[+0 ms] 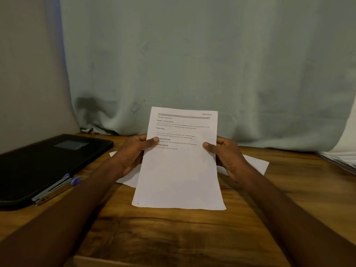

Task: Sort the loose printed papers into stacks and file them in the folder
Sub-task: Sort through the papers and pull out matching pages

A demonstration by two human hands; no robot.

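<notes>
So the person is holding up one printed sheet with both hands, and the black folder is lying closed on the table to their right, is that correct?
Not quite. The black folder lies closed on the table to the person's left, not right, as the head view shows. The rest holds: the left hand and right hand both hold up the printed sheet.

Two hands were in view, a left hand [133,153] and a right hand [227,157], and together they held one printed sheet [179,170]. At least one more white sheet [256,162] lay flat on the single wooden table [173,228] beneath them; how many could not be told. One black folder [48,162] lay at the left, with one pen [55,187] against it. One pile of papers [341,160] sat at the right edge, its sheets too blurred to count.
</notes>
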